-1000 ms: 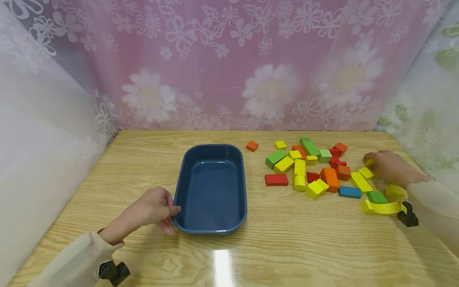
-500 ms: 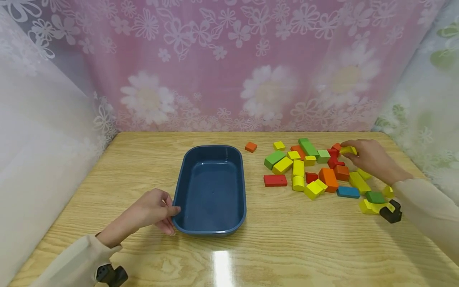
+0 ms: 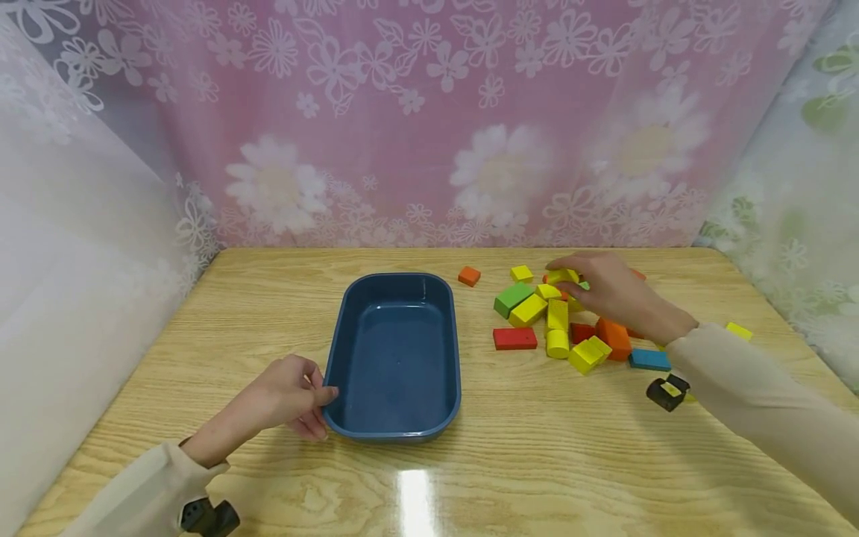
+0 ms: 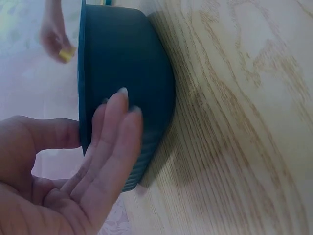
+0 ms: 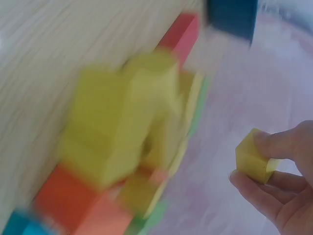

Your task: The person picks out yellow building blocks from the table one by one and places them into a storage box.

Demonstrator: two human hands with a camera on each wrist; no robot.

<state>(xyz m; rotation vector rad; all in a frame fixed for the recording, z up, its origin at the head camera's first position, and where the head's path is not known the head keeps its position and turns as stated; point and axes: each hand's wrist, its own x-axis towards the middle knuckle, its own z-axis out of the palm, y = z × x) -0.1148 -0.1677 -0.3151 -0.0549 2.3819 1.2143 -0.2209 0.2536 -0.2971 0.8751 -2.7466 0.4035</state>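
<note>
A deep blue rectangular tray (image 3: 399, 358) stands on the wooden table. My left hand (image 3: 288, 395) grips its near left rim, thumb on the inner side and fingers against the outer wall (image 4: 127, 54). Between the thumb and fingers of my right hand (image 3: 614, 291) is a small yellow block (image 5: 253, 155), held above the far part of the block pile. Under and around that hand lie a yellow cylinder (image 3: 557, 344), a green block (image 3: 513, 299), a red block (image 3: 514, 338) and an orange block (image 3: 614, 339). The hand and sleeve hide part of the pile.
A lone orange block (image 3: 469, 276) lies between the tray and the pile. A blue block (image 3: 649, 359) is at the pile's near side, and a yellow block (image 3: 739, 331) lies beyond the right sleeve. A pink floral curtain (image 3: 429, 149) hangs behind the table.
My right hand has picked up the yellow block at the far right and carried it leftward over the pile. The left hand and the tray have stayed in place.
</note>
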